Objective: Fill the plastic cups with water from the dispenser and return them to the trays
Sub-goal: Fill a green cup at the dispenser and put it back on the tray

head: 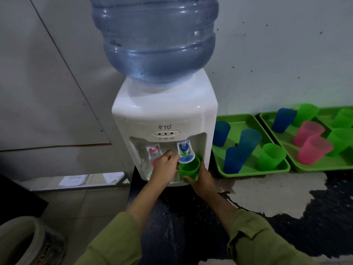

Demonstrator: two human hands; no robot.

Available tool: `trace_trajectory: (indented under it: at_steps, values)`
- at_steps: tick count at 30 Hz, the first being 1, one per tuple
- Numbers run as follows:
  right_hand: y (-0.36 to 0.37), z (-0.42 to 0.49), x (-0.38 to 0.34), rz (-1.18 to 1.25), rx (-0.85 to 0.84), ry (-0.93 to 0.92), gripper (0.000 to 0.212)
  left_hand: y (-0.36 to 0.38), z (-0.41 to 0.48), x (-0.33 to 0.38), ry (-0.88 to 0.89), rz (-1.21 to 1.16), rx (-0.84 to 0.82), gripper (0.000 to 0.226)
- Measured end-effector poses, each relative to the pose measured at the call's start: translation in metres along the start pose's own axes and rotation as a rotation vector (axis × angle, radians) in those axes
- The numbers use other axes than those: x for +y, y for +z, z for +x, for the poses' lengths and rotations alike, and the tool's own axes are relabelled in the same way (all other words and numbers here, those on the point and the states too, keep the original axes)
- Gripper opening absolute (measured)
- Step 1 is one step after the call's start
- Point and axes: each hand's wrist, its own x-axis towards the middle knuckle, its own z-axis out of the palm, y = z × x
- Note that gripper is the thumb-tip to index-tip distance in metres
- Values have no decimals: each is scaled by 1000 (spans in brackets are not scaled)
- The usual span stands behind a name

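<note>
A white water dispenser (164, 119) with a big blue bottle (154, 39) stands on a dark counter. My right hand (200, 178) is shut on a green plastic cup (189, 168), held upright under the blue tap (186, 152). My left hand (165, 167) grips the blue tap's lever with its fingers curled. A red tap (153, 152) sits to the left. Two green trays stand to the right: the near tray (246, 119) holds blue cups (248, 140) and a green one (271, 156); the far tray (324, 168) holds pink (314, 150), green and blue cups.
The dark counter (286, 197) has a large pale worn patch in front of the trays. A white wall stands behind. Papers (91, 179) lie on a low shelf at left, and a round grey container (23, 243) is at the bottom left.
</note>
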Motion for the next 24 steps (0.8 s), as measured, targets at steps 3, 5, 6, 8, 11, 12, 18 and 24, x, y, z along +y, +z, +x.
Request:
trace_trajectory:
  at_steps: [3, 5, 6, 8, 11, 12, 18, 24]
  values:
    - [-1, 0, -1, -5, -2, -4, 78, 0, 0, 2, -5, -33, -6, 26]
    - [-1, 0, -1, -7, 1, -4, 77, -1, -1, 3, -5, -67, -7, 26]
    - [-1, 0, -1, -12, 0, -1, 77, -1, -1, 3, -4, -78, -8, 26]
    - [-2, 0, -1, -28, -7, 9, 77, -1, -1, 3, -5, -74, -14, 26]
    - [-2, 0, -2, -38, -9, 26, 77, -1, 0, 3, -6, -79, -16, 26]
    - [-2, -1, -2, -40, -8, 27, 77, -1, 0, 2, -6, -80, -17, 26]
    - [-3, -2, -4, -36, -7, 29, 77, -3, 2, 1, -10, -60, -39, 27]
    - [-2, -2, -4, -26, 1, 16, 76, -7, 8, -3, -14, 53, -84, 28]
